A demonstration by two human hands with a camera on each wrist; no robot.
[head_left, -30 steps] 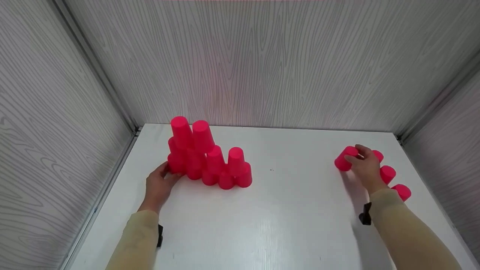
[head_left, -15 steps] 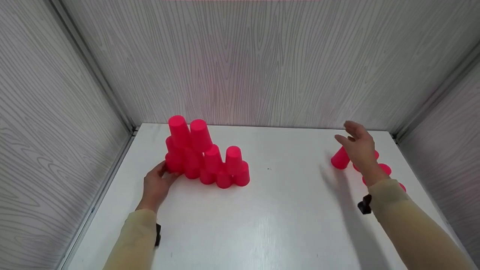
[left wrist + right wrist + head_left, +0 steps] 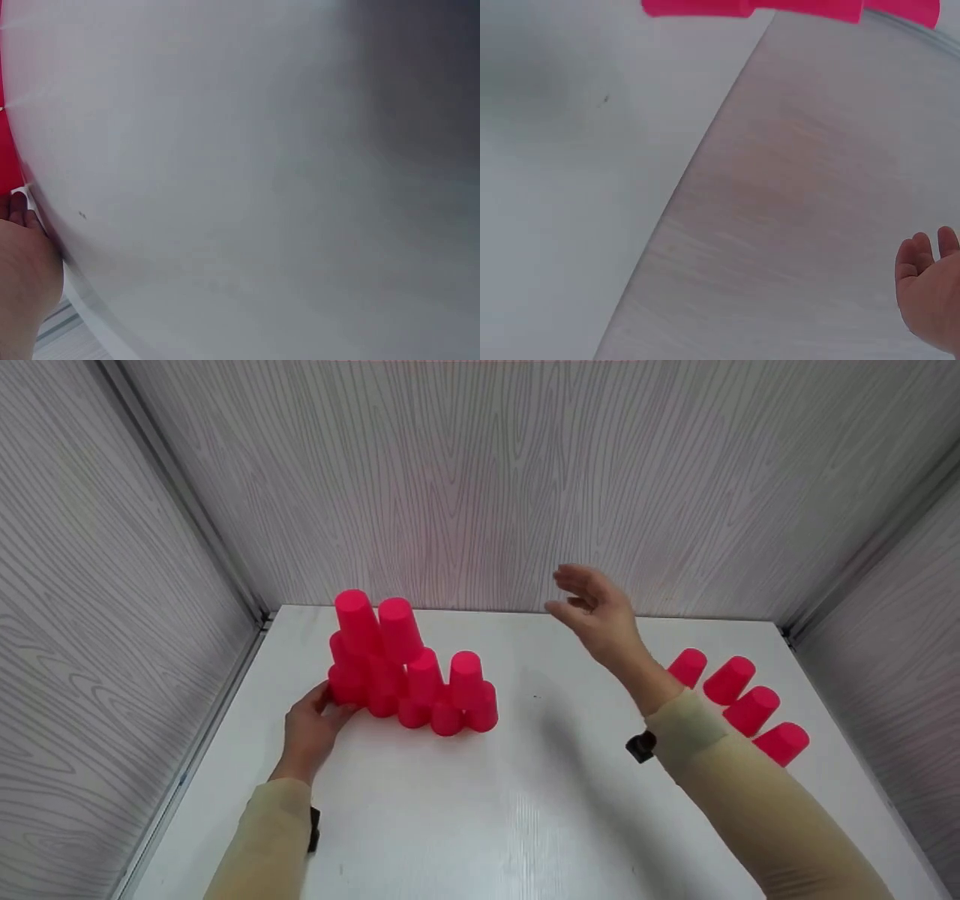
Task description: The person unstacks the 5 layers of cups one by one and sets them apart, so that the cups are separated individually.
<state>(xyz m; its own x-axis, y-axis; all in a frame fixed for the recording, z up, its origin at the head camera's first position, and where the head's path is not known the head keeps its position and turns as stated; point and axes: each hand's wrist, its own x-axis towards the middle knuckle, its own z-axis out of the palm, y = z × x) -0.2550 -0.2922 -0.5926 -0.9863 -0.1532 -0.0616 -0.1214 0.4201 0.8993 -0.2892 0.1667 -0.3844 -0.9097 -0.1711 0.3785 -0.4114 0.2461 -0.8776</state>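
Note:
On the left of the white table (image 3: 450, 825), several upside-down red cups (image 3: 465, 679) stand stacked in tiers, tallest at the left end. My left hand (image 3: 311, 731) holds the lowest cup (image 3: 346, 686) at that left end, thumb in front and fingers partly hidden behind it. In the left wrist view, the left hand (image 3: 26, 262) shows at the edge beside a sliver of red cup (image 3: 9, 157). My right hand (image 3: 596, 611) is in the air over the back middle of the table, fingers apart from the thumb, holding nothing. The right wrist view shows that right hand (image 3: 934, 300) bare.
Several more upside-down red cups (image 3: 752, 710) stand in a slanting row at the right, the furthest partly behind my right forearm. Grey wood-grain panels (image 3: 480, 487) rise at the back and both sides of the table.
My right hand let go of a cup at the far end of the right row, rose, and swung left toward the middle. My left hand stayed at the stack.

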